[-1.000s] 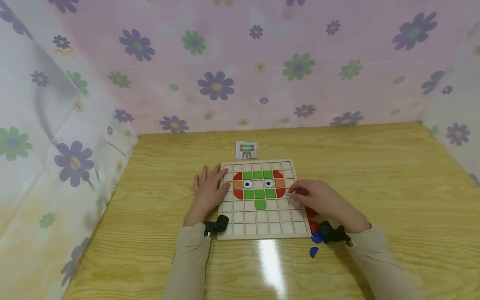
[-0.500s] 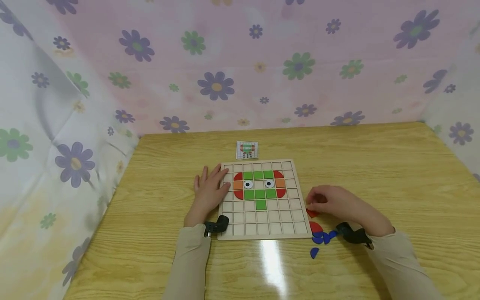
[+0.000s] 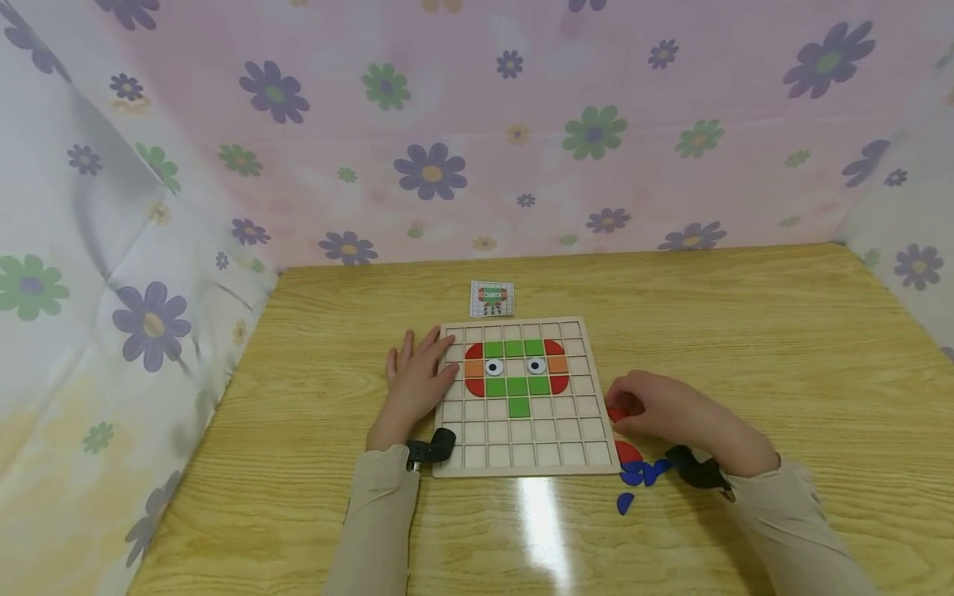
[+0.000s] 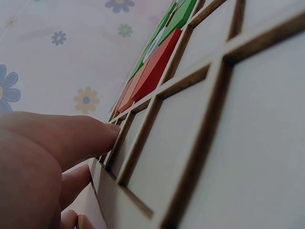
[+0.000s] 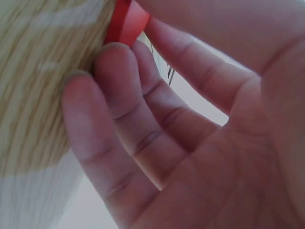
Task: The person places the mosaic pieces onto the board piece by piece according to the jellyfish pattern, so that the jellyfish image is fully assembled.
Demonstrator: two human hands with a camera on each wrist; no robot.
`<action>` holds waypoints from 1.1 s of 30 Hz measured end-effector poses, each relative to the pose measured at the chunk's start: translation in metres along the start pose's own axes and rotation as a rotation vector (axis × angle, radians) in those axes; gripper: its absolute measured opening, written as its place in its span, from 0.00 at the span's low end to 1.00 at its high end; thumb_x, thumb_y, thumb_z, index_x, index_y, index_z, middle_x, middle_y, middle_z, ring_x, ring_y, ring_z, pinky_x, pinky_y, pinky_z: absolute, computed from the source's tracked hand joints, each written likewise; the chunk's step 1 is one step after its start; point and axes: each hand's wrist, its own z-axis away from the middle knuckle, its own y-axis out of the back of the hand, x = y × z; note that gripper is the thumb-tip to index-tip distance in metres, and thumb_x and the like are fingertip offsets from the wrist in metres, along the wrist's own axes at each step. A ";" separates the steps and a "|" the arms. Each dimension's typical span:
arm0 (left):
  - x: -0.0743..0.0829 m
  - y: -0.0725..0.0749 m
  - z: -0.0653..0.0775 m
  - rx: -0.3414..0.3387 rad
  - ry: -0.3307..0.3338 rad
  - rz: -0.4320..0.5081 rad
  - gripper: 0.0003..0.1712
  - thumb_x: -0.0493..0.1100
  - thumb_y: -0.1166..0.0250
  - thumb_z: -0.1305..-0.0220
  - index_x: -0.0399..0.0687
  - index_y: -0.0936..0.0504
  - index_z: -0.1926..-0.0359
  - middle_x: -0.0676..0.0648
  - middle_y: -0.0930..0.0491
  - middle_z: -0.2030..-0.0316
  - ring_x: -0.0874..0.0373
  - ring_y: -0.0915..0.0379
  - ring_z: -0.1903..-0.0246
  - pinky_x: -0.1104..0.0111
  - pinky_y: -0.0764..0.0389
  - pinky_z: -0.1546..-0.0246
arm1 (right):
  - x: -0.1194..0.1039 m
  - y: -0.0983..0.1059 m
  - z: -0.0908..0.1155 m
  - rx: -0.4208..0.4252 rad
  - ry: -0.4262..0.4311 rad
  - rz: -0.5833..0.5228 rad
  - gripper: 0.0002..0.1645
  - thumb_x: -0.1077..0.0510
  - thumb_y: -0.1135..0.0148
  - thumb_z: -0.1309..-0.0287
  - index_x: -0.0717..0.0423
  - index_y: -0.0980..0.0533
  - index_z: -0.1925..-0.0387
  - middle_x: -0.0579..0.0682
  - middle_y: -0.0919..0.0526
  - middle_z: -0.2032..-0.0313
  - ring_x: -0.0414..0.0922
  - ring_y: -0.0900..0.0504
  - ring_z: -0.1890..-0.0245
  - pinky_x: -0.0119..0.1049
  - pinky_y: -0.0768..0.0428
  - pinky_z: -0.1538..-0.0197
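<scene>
red flat piece (image 3: 616, 413) is just beside the right edge of the pale wooden grid board (image 3: 525, 454), pinched in the right hand (image 3: 674, 411). grip opposite edges; left hand (image 3: 413, 387), fingers spread, should steady the board.

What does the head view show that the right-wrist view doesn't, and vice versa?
Only head: the left hand, the small printed paper card, the flat, curved-edged blue pieces and the flower-patterned fabric backdrop.

Only right wrist: the creased palm of the right hand, close up.

Both: that hand, the red piece at its fingertips, and the yellow-brown wood-grain table.

Pale wooden grid board: plain in head, uncertain in right wrist.
</scene>
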 end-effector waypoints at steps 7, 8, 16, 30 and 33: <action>-0.001 0.000 -0.001 -0.002 0.002 0.001 0.27 0.53 0.48 0.38 0.58 0.35 0.38 0.54 0.50 0.33 0.46 0.72 0.34 0.48 0.72 0.42 | 0.001 -0.001 -0.002 0.021 -0.002 -0.001 0.13 0.56 0.33 0.55 0.48 0.28 0.67 0.42 0.30 0.72 0.40 0.33 0.73 0.33 0.31 0.68; 0.000 0.000 0.000 -0.002 0.002 0.002 0.27 0.53 0.48 0.38 0.58 0.35 0.38 0.54 0.50 0.33 0.46 0.72 0.34 0.48 0.72 0.42 | 0.001 -0.001 -0.002 0.020 -0.005 -0.009 0.13 0.56 0.33 0.55 0.48 0.28 0.67 0.42 0.29 0.72 0.40 0.33 0.73 0.33 0.31 0.69; -0.001 0.000 0.000 -0.010 0.005 0.013 0.27 0.52 0.48 0.38 0.58 0.35 0.38 0.53 0.50 0.33 0.46 0.73 0.34 0.49 0.73 0.42 | 0.005 -0.002 -0.001 -0.011 -0.037 -0.155 0.11 0.54 0.36 0.51 0.47 0.30 0.68 0.42 0.28 0.74 0.41 0.31 0.73 0.32 0.32 0.70; 0.000 0.003 0.000 -0.014 0.005 0.012 0.27 0.52 0.48 0.38 0.58 0.35 0.38 0.53 0.50 0.33 0.46 0.73 0.34 0.48 0.73 0.42 | -0.007 0.009 -0.026 -0.113 -0.018 -0.244 0.04 0.57 0.43 0.44 0.47 0.25 0.65 0.44 0.25 0.70 0.44 0.29 0.71 0.36 0.29 0.69; 0.001 0.002 0.001 -0.012 0.004 0.012 0.26 0.52 0.48 0.38 0.58 0.35 0.38 0.53 0.49 0.33 0.46 0.72 0.34 0.49 0.73 0.42 | -0.008 0.009 -0.026 -0.109 -0.039 -0.246 0.04 0.57 0.43 0.44 0.47 0.25 0.66 0.45 0.25 0.70 0.45 0.29 0.70 0.37 0.29 0.68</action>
